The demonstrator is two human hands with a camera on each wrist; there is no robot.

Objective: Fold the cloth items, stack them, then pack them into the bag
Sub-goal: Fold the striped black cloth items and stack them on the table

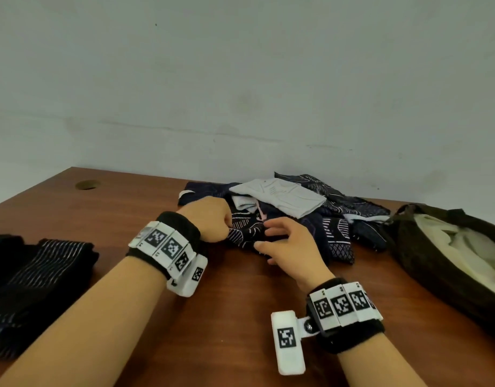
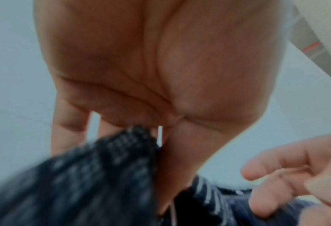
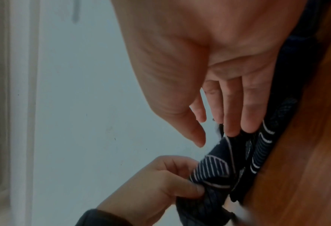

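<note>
Left hand (image 1: pixel 210 219) sits fisted at the near-left edge of the heap of dark navy cloths with white line patterns (image 1: pixel 335 219), fingers curled and pinching one dark patterned cloth (image 1: pixel 247 230) at its left edge. Right wrist view confirms it: left hand (image 3: pixel 160 182) has thumb and fingers clamped on a bunched corner of the dark patterned cloth (image 3: pixel 228 171). Left wrist view is blurred; the palm (image 2: pixel 151 68) fills the top, dark cloth (image 2: pixel 83 175) bunches up under the fingers.

Right hand (image 1: pixel 288 244) lies just at 3 o'clock of the left hand, fingers spread and mostly straight, fingertips resting on the same cloth, thumb apart and not pinching. In the right wrist view the right fingertips (image 3: pixel 247 122) touch the top edge of the cloth, thumb hanging free. Nothing gripped by the right hand.

The heap lies on the brown wooden table (image 1: pixel 226 317) toward 12 to 1 o'clock from the hands, near the back edge by the pale wall (image 1: pixel 240 79). A light grey folded cloth (image 1: pixel 279 198) lies on top of the heap. A pink strip (image 1: pixel 260 213) shows just beyond the hands.

Dark olive fabric bag with pale cream lining (image 1: pixel 450 252) lies open at 3 o'clock, just beside the heap. Dark striped folded cloths (image 1: pixel 37 280) lie at 9 o'clock, well apart from the heap. Round cable hole (image 1: pixel 86 184) sits at 10 o'clock in the table. Both wrists carry black bands with white marker blocks (image 1: pixel 168 247).
</note>
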